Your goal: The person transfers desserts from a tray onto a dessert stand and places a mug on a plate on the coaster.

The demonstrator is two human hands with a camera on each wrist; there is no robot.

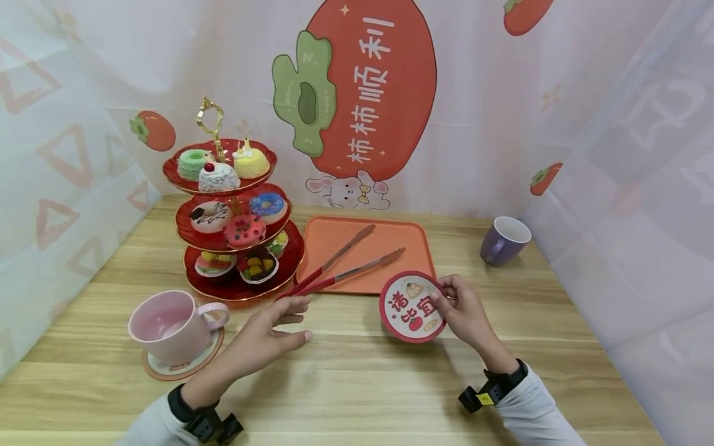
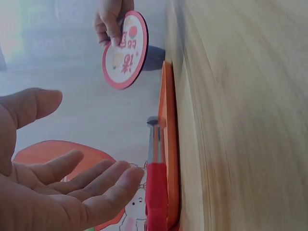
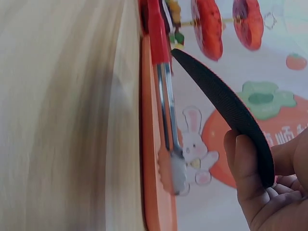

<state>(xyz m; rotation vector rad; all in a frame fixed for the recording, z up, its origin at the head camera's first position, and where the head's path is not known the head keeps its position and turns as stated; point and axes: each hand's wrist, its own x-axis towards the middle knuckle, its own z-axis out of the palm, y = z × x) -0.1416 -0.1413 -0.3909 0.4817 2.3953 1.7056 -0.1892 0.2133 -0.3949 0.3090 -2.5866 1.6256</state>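
Above the wooden table [image 1: 357, 371], just in front of the orange tray [image 1: 334, 238], a round coaster [image 1: 411, 307] is pinched at its edge by the right hand [image 1: 465, 313], tilted up. The left hand [image 1: 268, 337] is held relaxed, fingers loosely spread, holding nothing, near the red-handled tongs [image 1: 334, 272].

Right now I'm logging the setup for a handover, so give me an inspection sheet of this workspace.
Surface: wooden table, bare in front.
Job's things: round coaster held tilted off the table by the right hand; purple mug without a coaster.
Clutter: orange tray with red-handled tongs; three-tier dessert stand; pink cup on its own coaster.
Grips: right hand pinches the coaster's edge; left hand open, holding nothing, near the tong handles.
Cables: nothing seen.
Surroundings: printed persimmon backdrop.
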